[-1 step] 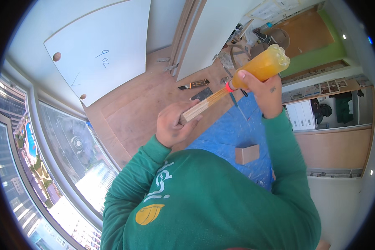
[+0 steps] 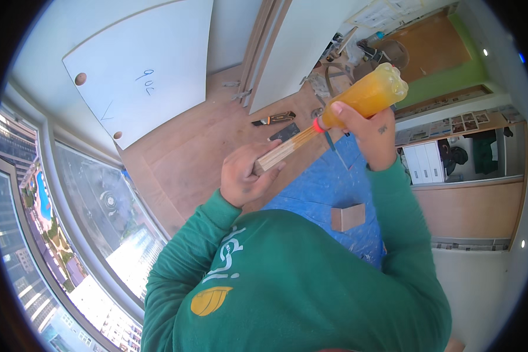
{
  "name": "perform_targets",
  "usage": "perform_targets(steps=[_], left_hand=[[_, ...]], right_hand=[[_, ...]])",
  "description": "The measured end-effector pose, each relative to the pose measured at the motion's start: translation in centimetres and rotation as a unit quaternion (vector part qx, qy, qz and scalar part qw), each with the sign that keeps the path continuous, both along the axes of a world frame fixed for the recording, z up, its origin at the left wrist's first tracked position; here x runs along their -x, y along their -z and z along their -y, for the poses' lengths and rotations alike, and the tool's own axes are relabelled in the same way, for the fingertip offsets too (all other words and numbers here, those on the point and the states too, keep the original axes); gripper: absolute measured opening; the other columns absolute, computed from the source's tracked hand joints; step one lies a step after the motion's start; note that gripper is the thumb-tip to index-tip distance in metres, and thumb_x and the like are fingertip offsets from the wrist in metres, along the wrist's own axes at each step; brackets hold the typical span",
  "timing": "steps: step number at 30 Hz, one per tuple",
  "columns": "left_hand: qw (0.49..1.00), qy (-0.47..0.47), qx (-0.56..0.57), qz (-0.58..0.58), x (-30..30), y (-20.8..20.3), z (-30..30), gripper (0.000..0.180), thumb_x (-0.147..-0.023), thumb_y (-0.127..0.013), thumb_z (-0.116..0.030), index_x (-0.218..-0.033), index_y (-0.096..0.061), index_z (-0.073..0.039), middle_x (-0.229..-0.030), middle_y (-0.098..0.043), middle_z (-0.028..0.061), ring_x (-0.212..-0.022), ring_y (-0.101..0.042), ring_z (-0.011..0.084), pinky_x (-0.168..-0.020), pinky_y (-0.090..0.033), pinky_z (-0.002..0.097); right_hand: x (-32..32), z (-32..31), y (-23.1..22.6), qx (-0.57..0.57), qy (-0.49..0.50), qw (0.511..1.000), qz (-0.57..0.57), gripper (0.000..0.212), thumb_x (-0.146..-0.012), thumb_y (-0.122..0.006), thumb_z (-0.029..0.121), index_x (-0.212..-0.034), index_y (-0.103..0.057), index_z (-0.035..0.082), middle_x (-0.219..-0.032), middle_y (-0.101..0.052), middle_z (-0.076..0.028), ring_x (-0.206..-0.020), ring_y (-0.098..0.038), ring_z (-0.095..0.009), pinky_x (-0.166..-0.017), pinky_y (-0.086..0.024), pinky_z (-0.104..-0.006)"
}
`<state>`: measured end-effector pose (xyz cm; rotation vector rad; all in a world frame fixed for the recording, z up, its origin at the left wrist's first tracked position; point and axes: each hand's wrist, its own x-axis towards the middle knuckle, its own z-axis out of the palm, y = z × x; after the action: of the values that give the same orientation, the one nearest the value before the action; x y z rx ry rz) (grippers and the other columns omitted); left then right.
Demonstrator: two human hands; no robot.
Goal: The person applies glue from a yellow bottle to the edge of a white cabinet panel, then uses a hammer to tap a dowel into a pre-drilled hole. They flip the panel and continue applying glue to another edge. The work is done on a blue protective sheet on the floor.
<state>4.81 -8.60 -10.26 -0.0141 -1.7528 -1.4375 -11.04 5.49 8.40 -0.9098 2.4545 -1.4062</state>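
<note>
My left hand (image 2: 244, 173) is closed around the near end of a light wooden strip (image 2: 277, 156), which points away to the right. In my right hand (image 2: 369, 134) I grip a clear plastic bottle (image 2: 366, 94) of yellow-orange liquid. It is tipped, base up to the right, with its red cap (image 2: 318, 125) down at the strip's far end. There the wood looks yellow and wet, while the part nearest my left hand is pale. Whether the cap touches the wood, I cannot tell.
A utility knife (image 2: 274, 119) and a dark flat piece (image 2: 284, 132) lie on the wooden surface beyond. Blue sheeting (image 2: 302, 196) bears a brown block (image 2: 348, 217). A white panel (image 2: 152, 64) with round holes stands at left, above a window (image 2: 108, 199). Clutter, including a brown bucket (image 2: 395, 54), sits far right.
The bottle's red cap has shifted slightly to the left and down along the strip, my right hand moving with it. My left hand stays in place.
</note>
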Motion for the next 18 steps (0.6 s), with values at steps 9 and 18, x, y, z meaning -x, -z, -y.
perform_targets(steps=[9, 18], left_hand=[[0.999, -0.012, 0.015, 0.026, -0.2, 0.1, 0.4, 0.039, -0.082, -0.086, -0.015, -0.117, -0.073, -0.005, -0.104, -0.076, 0.0151, -0.087, -0.073, 0.0317, -0.077, -0.058, 0.0386], [1.000, -0.014, 0.017, 0.002, 0.2, 0.5, 0.3, 0.039, -0.081, -0.085, -0.017, -0.115, -0.072, -0.004, -0.103, -0.075, 0.0153, -0.089, -0.073, 0.0341, -0.079, -0.059, 0.0415]], right_hand=[[-4.3, 2.9, 0.7, 0.069, -0.134, 0.986, 0.072, 0.042, -0.095, -0.077, 0.020, -0.127, -0.060, -0.001, -0.118, -0.071, -0.022, -0.099, -0.071, -0.025, -0.080, -0.058, -0.0376], [-3.0, 0.5, 1.1, 0.126, -0.087, 0.967, 0.204, 0.048, -0.100, -0.069, 0.035, -0.129, -0.059, -0.001, -0.121, -0.070, -0.029, -0.097, -0.071, -0.030, -0.074, -0.057, -0.0389]])
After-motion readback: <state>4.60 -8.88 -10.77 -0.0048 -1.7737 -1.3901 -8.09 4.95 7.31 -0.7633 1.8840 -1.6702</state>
